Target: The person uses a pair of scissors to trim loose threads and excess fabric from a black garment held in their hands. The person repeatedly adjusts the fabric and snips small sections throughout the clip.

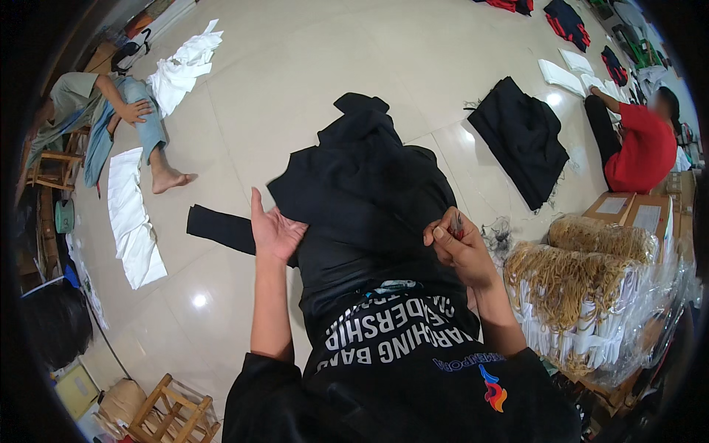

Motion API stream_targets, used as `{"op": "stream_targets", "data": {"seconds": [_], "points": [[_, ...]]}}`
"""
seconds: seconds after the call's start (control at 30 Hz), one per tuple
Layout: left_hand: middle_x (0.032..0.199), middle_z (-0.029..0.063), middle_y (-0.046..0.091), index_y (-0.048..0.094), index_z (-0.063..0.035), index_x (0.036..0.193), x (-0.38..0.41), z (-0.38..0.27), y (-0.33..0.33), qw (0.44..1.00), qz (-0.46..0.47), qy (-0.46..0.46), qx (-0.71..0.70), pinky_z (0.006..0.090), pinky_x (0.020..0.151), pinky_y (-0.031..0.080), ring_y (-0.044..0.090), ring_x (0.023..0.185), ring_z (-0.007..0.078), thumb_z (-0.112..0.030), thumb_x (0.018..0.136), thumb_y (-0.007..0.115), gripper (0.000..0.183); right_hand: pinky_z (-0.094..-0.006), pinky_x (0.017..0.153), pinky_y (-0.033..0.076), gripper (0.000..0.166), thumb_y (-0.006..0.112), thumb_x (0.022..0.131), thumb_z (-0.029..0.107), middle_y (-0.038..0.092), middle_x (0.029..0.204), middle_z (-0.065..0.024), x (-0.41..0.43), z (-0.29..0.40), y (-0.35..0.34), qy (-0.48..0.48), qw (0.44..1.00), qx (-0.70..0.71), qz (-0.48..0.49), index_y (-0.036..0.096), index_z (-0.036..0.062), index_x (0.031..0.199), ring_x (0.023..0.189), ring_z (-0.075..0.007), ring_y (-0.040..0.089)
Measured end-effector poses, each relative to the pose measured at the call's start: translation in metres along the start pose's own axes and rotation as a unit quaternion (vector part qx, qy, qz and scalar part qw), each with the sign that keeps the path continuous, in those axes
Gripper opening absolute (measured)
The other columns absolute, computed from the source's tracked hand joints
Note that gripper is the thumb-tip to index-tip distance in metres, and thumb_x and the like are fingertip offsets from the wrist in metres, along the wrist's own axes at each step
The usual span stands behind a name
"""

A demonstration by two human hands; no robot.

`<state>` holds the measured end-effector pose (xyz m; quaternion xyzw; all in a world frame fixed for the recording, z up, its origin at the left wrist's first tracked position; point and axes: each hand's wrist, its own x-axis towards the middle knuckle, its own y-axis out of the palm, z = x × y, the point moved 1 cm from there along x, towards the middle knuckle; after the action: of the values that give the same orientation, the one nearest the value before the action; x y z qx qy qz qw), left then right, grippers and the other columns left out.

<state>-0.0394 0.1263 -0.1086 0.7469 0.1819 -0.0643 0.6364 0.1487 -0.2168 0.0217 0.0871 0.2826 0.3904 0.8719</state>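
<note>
Black fabric (360,183) lies in a heap over my lap and legs. At its left edge, my left hand (278,232) is palm up with its thumb spread, its fingertips at or under the cloth; whether they grip it cannot be told. My right hand (457,238) is closed around a small tool with a metal tip and a red part (457,227), perhaps thread snips, above the right side of the fabric. A narrow black cloth piece (219,228) reaches out on the floor to the left of my left hand.
A stack of black cloth (520,141) with loose threads lies on the tiled floor (266,50). White cloth (133,221) lies at left near a seated person's bare foot. Wrapped bundles with tan cords (570,299) stand at right, near a person in red. A wooden stool (177,412) is lower left.
</note>
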Motion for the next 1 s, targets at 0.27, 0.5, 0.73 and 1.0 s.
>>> {"op": "stream_targets", "data": {"seconds": [0.27,0.5,0.73,1.0], "points": [[0.115,0.0102,0.07,0.07,0.0001,0.125,0.064,-0.043,-0.016,0.749,-0.234,0.052,0.617,0.0379,0.113,0.041,0.061,0.117,0.0223,-0.062,0.102,0.062,0.067,-0.0188,0.053,0.03,0.013,0.059,0.11,0.012,0.068,0.096,-0.0051,0.003,0.02,0.004,-0.019,0.992,-0.128,0.003,0.052,0.0092,0.1,0.059,-0.0005,0.039],[0.082,-0.0076,0.048,0.057,-0.0116,0.091,0.056,-0.024,0.029,0.799,-0.183,0.146,0.554,0.0234,0.074,0.042,0.044,0.076,0.005,-0.034,0.108,0.061,0.028,-0.0208,0.05,0.029,0.015,0.06,0.111,0.014,0.066,0.094,-0.003,0.007,0.019,-0.012,-0.01,0.997,-0.068,-0.038,0.052,0.0108,0.099,0.058,-0.0005,0.038],[0.109,0.0073,0.066,0.068,-0.0079,0.124,-0.014,0.018,0.096,0.846,-0.313,0.102,0.419,0.0277,0.088,0.054,0.065,0.098,0.0153,-0.049,0.111,0.054,0.046,-0.0221,0.047,0.025,0.017,0.061,0.111,0.016,0.064,0.092,-0.0017,0.005,0.025,-0.055,-0.006,0.994,-0.003,-0.112,0.051,0.0118,0.097,0.053,-0.0029,0.034],[0.085,0.0034,0.072,0.07,-0.0043,0.094,-0.033,0.031,0.062,0.727,-0.309,-0.005,0.613,0.0252,0.074,0.054,0.064,0.075,0.0103,-0.041,0.103,0.074,0.038,-0.0223,0.048,0.025,0.017,0.06,0.111,0.014,0.064,0.091,-0.0016,0.0,0.03,-0.044,-0.042,0.99,-0.078,-0.108,0.051,0.0112,0.097,0.054,-0.0027,0.034]]}}
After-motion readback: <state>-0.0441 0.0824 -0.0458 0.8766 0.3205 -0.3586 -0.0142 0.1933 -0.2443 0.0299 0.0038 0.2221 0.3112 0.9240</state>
